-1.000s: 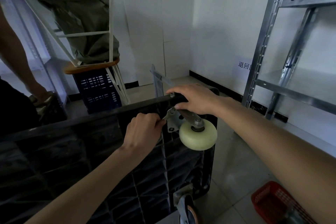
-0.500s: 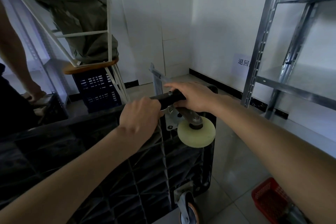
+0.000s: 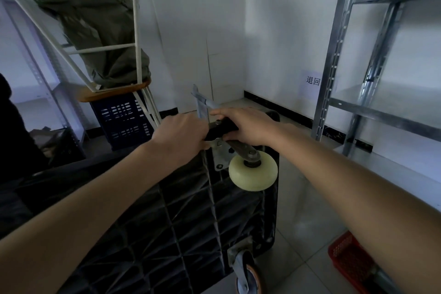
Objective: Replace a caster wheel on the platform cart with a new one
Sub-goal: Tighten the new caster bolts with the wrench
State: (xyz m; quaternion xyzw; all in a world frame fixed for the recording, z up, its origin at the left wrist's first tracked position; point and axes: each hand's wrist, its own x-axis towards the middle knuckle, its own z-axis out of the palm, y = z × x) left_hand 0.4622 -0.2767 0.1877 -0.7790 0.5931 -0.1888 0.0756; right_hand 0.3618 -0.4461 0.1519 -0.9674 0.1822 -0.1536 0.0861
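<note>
The black platform cart point(image 3: 191, 210) stands on its side with its ribbed underside facing me. A cream caster wheel point(image 3: 253, 174) on a grey mounting plate point(image 3: 220, 157) sits at the upper right corner. My right hand point(image 3: 245, 124) grips the cart's top edge above that caster, thumb underneath near the fork. My left hand point(image 3: 181, 136) is curled tight against the plate's upper left corner, its fingers hiding what they hold; a small metal tool showed there earlier. A second caster point(image 3: 245, 272), grey with an orange hub, is at the lower corner.
Metal shelving point(image 3: 338, 55) rises on the right, with a red basket point(image 3: 350, 260) on the floor below it. An upturned stool point(image 3: 114, 93) with a green cloth rests on a dark blue crate point(image 3: 124, 122) behind the cart. Another person point(image 3: 14, 138) stands at far left.
My left hand has risen from beside the mounting plate to the cart's top edge, close to my right hand. The right hand and the wheel have stayed put.
</note>
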